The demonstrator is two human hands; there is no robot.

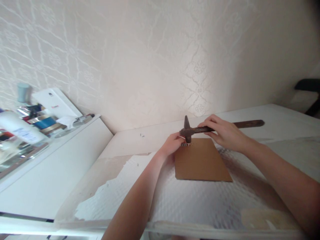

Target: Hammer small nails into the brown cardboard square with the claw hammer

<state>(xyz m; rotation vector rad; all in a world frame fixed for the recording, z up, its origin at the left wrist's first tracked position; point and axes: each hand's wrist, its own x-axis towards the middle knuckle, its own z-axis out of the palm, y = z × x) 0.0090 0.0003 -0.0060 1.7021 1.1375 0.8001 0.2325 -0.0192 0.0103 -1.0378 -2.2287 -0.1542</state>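
Note:
My right hand (226, 134) is wrapped round the dark handle of a hammer (188, 131), partway along it. The worn brown hammer head hangs over the far left corner of a flat brown board (202, 163). Right beside the head is my left hand (172, 144), its fingers bent together at that corner and partly hidden by the hammer. What they pinch, if anything, cannot be made out. A short row of small metallic pieces, perhaps nails (184, 144), shows along the board's far edge.
Under the board lies a whitish quilted-looking sheet (185, 200) with a ragged left edge, on a white table (125, 141). Small dark bits (142, 135) lie near the wall. A white cabinet (62, 160) at left carries bottles, a white box (58, 103) and clutter.

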